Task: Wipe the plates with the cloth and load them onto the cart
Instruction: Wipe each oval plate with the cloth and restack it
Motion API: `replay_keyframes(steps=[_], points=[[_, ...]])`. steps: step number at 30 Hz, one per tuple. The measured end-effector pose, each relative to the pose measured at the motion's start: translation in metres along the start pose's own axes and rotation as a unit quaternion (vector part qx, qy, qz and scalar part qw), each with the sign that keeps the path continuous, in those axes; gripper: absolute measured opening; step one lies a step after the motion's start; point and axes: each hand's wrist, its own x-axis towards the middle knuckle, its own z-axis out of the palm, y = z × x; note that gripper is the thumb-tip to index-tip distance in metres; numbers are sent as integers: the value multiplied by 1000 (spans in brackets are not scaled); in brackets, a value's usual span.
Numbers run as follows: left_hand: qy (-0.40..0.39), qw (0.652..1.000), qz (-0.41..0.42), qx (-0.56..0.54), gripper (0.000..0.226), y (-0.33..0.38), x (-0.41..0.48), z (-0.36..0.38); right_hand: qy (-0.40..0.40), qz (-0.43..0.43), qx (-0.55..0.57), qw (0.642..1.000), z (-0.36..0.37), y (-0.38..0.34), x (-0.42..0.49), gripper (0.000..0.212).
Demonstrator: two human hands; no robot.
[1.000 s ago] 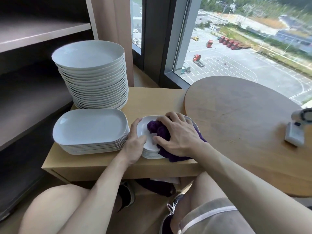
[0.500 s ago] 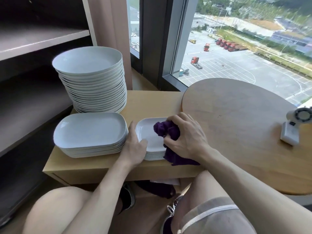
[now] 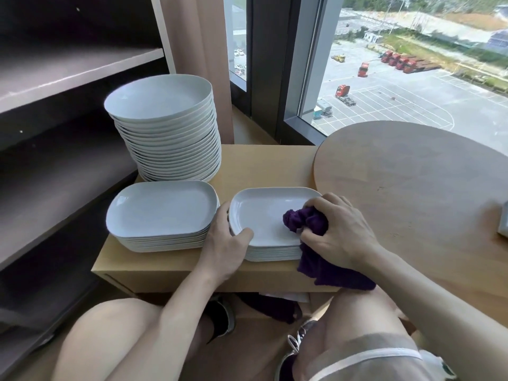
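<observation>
Floor-to-ceiling windows looked down on a lorry park behind a low wooden counter (image 3: 269, 166), with a round wooden table (image 3: 412, 193) butting against it at three o'clock. On the counter, a tall stack of round plates (image 3: 165, 127) stood at eleven o'clock and a lower stack of oblong plates (image 3: 162, 213) at nine o'clock. A third, shorter stack lay directly before the person, its top plate (image 3: 261, 213) the one being wiped. The left hand (image 3: 222, 248) gripped that plate from seven o'clock, thumb laid over the near rim and fingers wrapped along its left edge. The right hand (image 3: 341, 235) had its fingers clenched round a bunched purple cloth (image 3: 305, 222), whose loose tail hung over the counter's front edge. A second before, hand and cloth had covered the middle of the plate. By now they had slid out to its three o'clock edge, leaving most of the white surface bare. That suggested the wiping pass on this plate was nearly finished, with lifting and loading it the likely next step. Dark shelving (image 3: 68, 75) at nine o'clock may have been the cart, though that could not be told for certain.
</observation>
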Motion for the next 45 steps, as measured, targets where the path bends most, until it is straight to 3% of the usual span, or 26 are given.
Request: replay_keyframes(steps=[6,9,12,26,31,40,45], points=[[40,998,41,19,72,7,2,3,1,-4,5,1000,3,1,2,40],[30,994,73,71,70,6,3,2,3,-5,1,1000,4,1,1,39],[3,994,92,56,68,2,5,4,7,-7,-4,1000,4,2,0,38],[120,987,105,12,65,7,13,-19,3,-17,3,1000,0,0,-1,40],[188,980,64,12,63,-7,11,-52,-3,-14,-7,1000,2,-1,-1,41],[293,950,-27,-100,49,-14,10,-81,-17,-39,-61,997,7,-1,-2,41],[344,936,-33,-69,46,-14,10,-91,-15,-40,-78,996,9,-1,-1,41]])
